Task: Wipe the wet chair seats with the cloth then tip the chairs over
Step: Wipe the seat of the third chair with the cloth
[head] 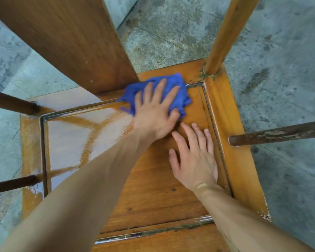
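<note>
I pressed my left hand flat on the cloth to mop the seat — my right hand, splayed and empty just beside it, probably braced me.

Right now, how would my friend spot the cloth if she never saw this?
Find the wooden chair seat, then look at its far edge, just below the wide backrest. The cloth lies there under the left hand. It is the only blue thing; everything around it is brown wood or grey floor.

The chair seat is varnished wood, glossy where wet; the blue cloth looks fluffy; the stone floor is rough and matt.
</note>
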